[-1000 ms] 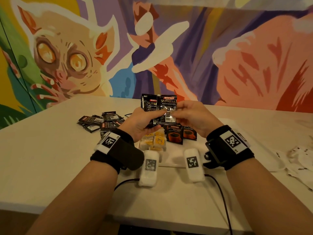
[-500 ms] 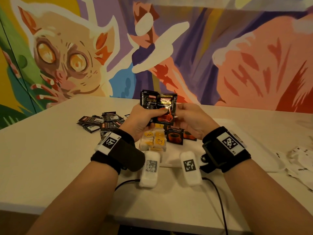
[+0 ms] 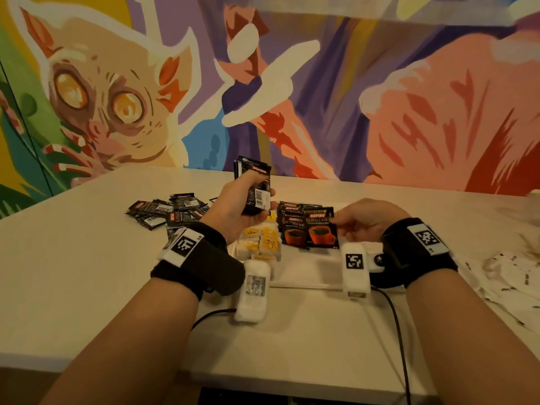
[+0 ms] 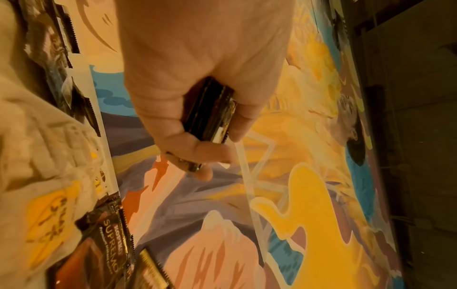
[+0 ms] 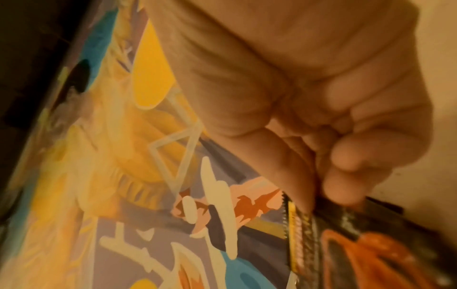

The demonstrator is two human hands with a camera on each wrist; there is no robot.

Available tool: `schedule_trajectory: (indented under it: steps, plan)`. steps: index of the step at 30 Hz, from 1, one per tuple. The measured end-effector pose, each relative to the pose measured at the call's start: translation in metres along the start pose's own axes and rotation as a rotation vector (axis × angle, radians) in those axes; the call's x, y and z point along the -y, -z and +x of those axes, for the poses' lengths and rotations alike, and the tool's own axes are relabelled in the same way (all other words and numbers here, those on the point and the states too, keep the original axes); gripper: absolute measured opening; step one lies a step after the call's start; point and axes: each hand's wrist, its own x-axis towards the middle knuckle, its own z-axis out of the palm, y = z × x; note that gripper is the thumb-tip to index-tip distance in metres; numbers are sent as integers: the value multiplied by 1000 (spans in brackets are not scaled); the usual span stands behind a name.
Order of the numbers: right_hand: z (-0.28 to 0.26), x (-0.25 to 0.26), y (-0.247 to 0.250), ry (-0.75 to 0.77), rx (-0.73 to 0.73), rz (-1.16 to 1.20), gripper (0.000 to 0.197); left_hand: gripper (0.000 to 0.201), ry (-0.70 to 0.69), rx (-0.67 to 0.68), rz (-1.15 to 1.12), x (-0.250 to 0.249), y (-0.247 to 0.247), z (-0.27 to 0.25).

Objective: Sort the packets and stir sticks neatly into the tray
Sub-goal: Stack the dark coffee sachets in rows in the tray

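Coffee sachets stacked in a small black bundle [image 3: 254, 188] stand upright above the table, the left hand [image 3: 233, 213] curled round their lower half with thumb on one face and fingers on the other; the left wrist view shows the same bundle [image 4: 210, 113] edge-on, squeezed between thumb and fingers. Lower and to the right, the right hand [image 3: 366, 222] pinches the side edge of one upright coffee sachet [image 3: 321, 230] with an orange cup printed on it, at the front of a row of like sachets [image 3: 292, 226] standing in the white tray [image 3: 304, 273]. Just left of that row, yellow-labelled tea bags [image 3: 263, 244] fill the neighbouring part of the tray, touching the sachets. The tray's near portion lies bare up to its front rim, partly covered by both wrist cameras. A loose heap of black sachets [image 3: 166, 213] lies on the table [image 3: 73, 273] to the left, well apart from the near edge. White printed wrappers [image 3: 511, 273] at far right are cut off by the picture's border and too blurred to identify. The tray's dividers and far rim are hidden behind hands and packets.
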Motion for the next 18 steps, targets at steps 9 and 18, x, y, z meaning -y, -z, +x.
schedule_trajectory:
  steps: [9, 18]
  plan:
    - [15, -11, 2, -94, -30, -26, 12, 17, 161, 50, 68, 2, -3, -3]
    - [8, 0, -4, 41, -133, -30, 6, 16, 140, 29, 33, 3, 0, 1]
